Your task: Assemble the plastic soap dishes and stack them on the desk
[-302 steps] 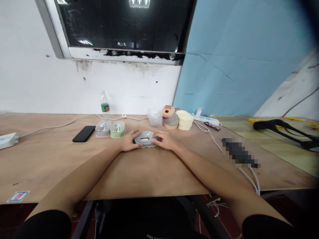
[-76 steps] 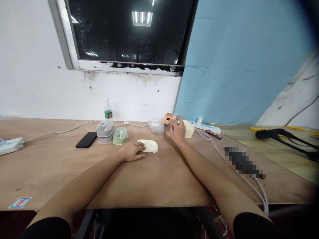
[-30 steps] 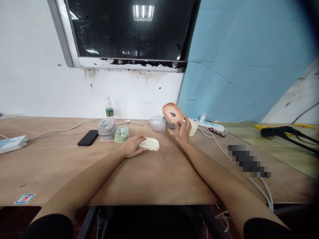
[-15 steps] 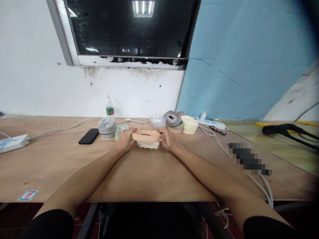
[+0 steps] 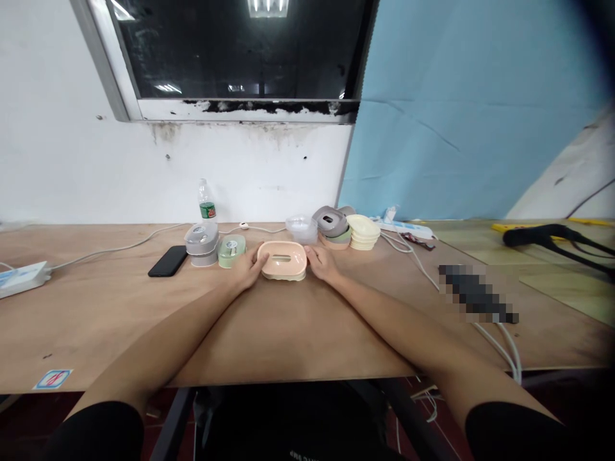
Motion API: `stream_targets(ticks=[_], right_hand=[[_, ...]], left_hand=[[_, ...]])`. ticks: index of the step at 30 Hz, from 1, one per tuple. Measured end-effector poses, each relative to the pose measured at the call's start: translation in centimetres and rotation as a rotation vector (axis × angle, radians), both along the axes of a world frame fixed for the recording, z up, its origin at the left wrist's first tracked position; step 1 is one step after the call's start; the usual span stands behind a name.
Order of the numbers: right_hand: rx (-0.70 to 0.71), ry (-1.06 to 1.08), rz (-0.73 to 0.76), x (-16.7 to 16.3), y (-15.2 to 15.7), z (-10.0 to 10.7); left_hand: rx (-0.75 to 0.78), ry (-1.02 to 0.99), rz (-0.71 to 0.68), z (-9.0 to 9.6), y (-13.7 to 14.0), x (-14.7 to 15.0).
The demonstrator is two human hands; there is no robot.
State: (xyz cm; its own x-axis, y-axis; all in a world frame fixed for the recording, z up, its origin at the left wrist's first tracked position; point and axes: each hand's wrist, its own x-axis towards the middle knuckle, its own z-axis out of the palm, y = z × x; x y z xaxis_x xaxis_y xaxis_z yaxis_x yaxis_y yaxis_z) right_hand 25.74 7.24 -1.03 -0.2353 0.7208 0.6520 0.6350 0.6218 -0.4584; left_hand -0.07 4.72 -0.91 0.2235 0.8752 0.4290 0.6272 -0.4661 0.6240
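A peach soap dish (image 5: 282, 266) with a slot in its floor lies face up on a cream base (image 5: 287, 278), whose wavy lower edge shows beneath it. My left hand (image 5: 250, 264) grips the left end, its thumb over the rim. At the right end, my right hand (image 5: 321, 261) holds the rim between thumb and fingers; some fingertips are hidden behind the dish. Just left of my left hand stands a green lidded soap box (image 5: 232, 250), beside a grey stack of soap boxes (image 5: 202, 244).
Behind my right hand are clear covers (image 5: 302, 228), grey slotted trays (image 5: 331, 221) and stacked cream dishes (image 5: 364, 232). A phone (image 5: 168, 261) and a water bottle (image 5: 207, 206) stand to the left. Power strips (image 5: 24, 279) and white cables lie at both sides.
The peach dish was raised and tilted over the cream base; now it sits lower and flatter on it, its inside showing. Both hands have come down with it. The camera view has shifted slightly.
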Motion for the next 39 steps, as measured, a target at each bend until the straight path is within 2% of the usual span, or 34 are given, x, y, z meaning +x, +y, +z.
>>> stream_targets(ticks=[3, 7, 10, 15, 25, 32, 39], right_hand=[[-0.086, -0.082, -0.026, 0.6, 0.7, -0.1], [-0.196, -0.241, 0.001, 1.1, 1.6, -0.4], [-0.231, -0.260, -0.010, 1.1, 2.0, -0.6], [-0.244, -0.231, 0.004, 0.7, 2.1, -0.8], [-0.303, -0.187, -0.081, -0.2, 2.0, -0.6], [-0.251, -0.162, -0.070, -0.4, 1.4, -0.2], [-0.259, -0.151, -0.031, -0.2, 1.6, -0.4]], left_hand=[[-0.082, 0.082, -0.008, -0.1, 0.2, 0.4], [-0.093, 0.349, 0.123, -0.1, 0.5, 0.8], [-0.090, 0.457, 0.178, -0.1, 0.5, 0.9], [-0.142, 0.428, 0.247, -0.1, 0.8, 0.8], [-0.158, 0.422, 0.271, -0.1, 1.5, 0.6], [-0.081, 0.211, 0.176, -0.8, 2.0, -0.1], [-0.051, 0.222, 0.084, -1.2, 2.4, -0.1]])
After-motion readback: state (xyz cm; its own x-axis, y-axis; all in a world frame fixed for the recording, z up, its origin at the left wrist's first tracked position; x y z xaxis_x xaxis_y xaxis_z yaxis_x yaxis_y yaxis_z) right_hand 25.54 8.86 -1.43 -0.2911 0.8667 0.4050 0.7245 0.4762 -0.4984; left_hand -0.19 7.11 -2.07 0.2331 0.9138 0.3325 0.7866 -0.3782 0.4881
